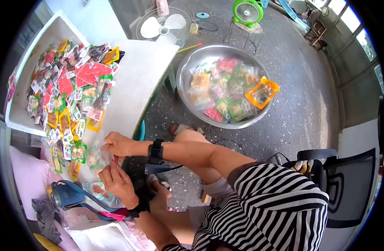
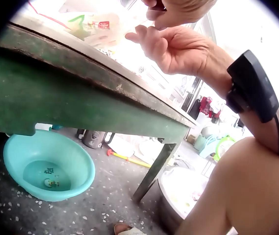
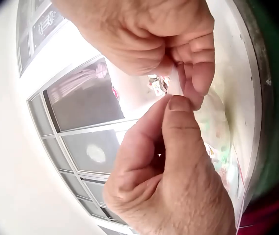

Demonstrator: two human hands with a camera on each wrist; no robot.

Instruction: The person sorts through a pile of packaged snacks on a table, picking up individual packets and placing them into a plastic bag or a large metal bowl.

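At the table edge in the head view, both hands work close together at a clear plastic bag [image 1: 95, 158]. My left hand [image 1: 118, 182] pinches the bag's edge between thumb and forefinger, the thumb [image 3: 181, 132] plain in the right wrist view. Curled fingers of my right hand [image 1: 120, 144] hold the film just beside that pinch. In the left wrist view the bag [image 2: 102, 33] shows green and red print. Next to the hands lies a heap of small sealed snack packets [image 1: 70, 117], with another clear bag [image 1: 100, 190] below the left hand.
A white foam box [image 1: 16, 104] spills packets onto the white table [image 1: 131, 62]. Behind it on the floor stands a large metal basin [image 1: 183, 67] of filled bags. A blue bottle [image 1: 70, 194] lies near the left hand; a turquoise basin [image 2: 17, 156] sits under the table.
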